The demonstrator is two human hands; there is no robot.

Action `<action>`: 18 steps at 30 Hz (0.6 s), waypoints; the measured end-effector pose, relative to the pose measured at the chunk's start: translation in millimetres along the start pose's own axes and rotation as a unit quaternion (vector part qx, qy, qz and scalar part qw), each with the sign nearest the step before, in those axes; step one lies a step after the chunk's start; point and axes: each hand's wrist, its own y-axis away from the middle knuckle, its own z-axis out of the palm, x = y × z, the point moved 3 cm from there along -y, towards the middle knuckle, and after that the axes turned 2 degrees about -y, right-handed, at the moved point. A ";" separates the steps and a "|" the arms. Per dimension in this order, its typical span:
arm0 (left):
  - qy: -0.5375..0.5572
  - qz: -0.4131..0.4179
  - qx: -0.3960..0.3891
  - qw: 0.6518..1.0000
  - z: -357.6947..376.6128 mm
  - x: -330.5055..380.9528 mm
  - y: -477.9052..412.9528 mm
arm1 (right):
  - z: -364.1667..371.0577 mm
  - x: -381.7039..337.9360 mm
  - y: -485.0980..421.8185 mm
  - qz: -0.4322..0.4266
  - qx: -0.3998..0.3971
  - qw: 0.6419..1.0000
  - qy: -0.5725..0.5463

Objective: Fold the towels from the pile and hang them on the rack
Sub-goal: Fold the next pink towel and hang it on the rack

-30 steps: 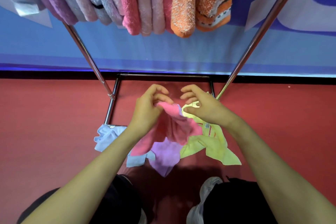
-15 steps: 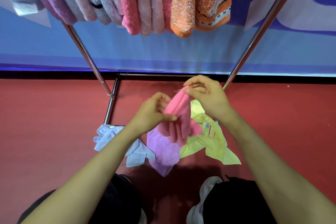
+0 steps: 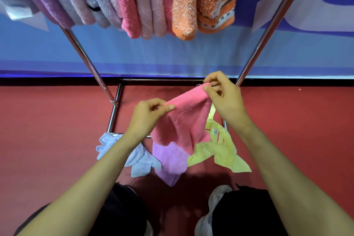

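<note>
Left hand [image 3: 147,116] and right hand [image 3: 223,97] each pinch a corner of the pink towel [image 3: 183,120], held above the towel pile [image 3: 172,161] on the red floor [image 3: 47,130].

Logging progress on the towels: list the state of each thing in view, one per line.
Pink towel: held up, unfolded, pinched by both hands.
Left hand: pinches pink towel.
Right hand: pinches pink towel.
Purple towel: unfolded on floor.
Yellow towel: crumpled on floor.
Blue towel: crumpled on floor.
Rack: hung with folded towels.

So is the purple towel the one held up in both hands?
No, the left hand and right hand pinch the pink towel by its upper edge, while the purple towel lies on the floor beneath it.
</note>
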 end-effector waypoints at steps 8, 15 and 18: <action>-0.003 0.091 -0.039 0.995 14.3 23.2 5.2 | 19.2 -5.8 11.5 0.023 -0.249 0.968 -0.016; 0.033 0.045 -0.063 0.996 13.3 13.5 1.6 | 16.2 -7.3 7.6 -0.031 -0.143 0.988 0.058; -0.044 0.015 -0.114 0.992 13.9 0.4 -0.3 | 2.0 -5.8 -1.2 -0.007 -0.023 1.000 -0.007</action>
